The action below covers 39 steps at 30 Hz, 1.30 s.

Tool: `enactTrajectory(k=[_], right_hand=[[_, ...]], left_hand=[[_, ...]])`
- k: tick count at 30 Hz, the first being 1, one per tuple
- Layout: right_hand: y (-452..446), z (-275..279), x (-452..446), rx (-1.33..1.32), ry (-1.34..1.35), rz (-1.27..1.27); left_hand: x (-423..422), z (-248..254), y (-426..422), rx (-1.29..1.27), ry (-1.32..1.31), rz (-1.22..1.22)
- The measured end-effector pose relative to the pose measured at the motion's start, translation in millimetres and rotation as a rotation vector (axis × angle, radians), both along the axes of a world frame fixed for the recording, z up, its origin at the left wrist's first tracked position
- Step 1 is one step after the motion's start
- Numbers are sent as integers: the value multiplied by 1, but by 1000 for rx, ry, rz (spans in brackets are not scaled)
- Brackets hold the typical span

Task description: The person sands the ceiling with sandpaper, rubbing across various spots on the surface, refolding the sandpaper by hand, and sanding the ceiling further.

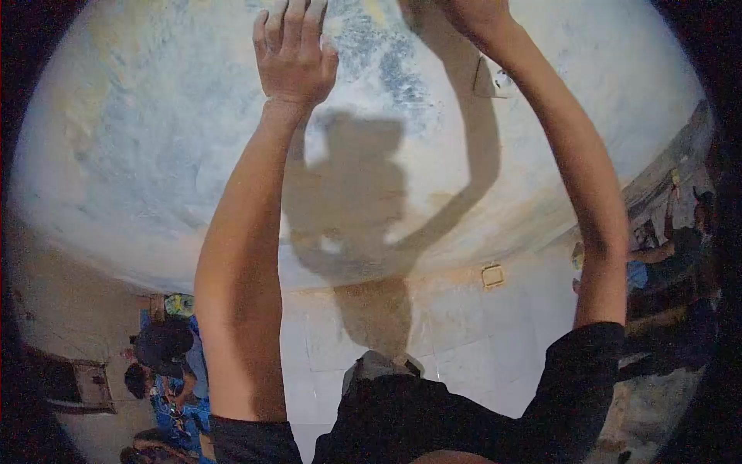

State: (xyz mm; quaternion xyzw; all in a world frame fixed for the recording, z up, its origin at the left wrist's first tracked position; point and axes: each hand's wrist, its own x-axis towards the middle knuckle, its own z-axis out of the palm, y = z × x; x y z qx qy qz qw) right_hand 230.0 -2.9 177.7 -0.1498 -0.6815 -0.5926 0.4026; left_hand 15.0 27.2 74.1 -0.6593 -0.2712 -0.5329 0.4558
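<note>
Both my arms reach up along a pale wall (154,155) mottled with blue-grey and yellowish patches. My left hand (294,58) lies against or close to the wall at the top, back of the hand toward me, fingers stretched upward and partly cut off by the frame edge. Nothing shows in it. At the upper edge, right of the middle, my right hand (479,15) is only partly in view; its fingers are out of frame, and what it holds, if anything, is hidden. A dark shadow of my head and arms falls on the wall between them.
A small wall box (493,277) sits below the painted area, and another fitting (501,80) is near my right forearm. Several people are at the sides: one with dark hair (165,344) at lower left, others (680,247) at right.
</note>
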Motion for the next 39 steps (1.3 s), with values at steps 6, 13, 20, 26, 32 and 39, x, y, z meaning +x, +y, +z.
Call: enactTrajectory(k=[6,13,20,26,32,39], right_hand=[[-1,-34,-19,-99,372,54],[-3,-66,-46,-152,472,20],[16,-125,-67,-103,473,-33],[10,-213,-93,-279,393,-36],[16,-264,-80,-446,216,0],[1,-279,-84,-600,-72,1]], left_hand=[[-5,0,7,3,9,25],[-7,-13,0,26,-87,-145],[-40,-218,-41,-242,-426,-389],[-56,-312,-65,-495,-404,-324],[-60,-328,-49,-641,-391,-307],[-61,-311,-52,-651,-366,-250]])
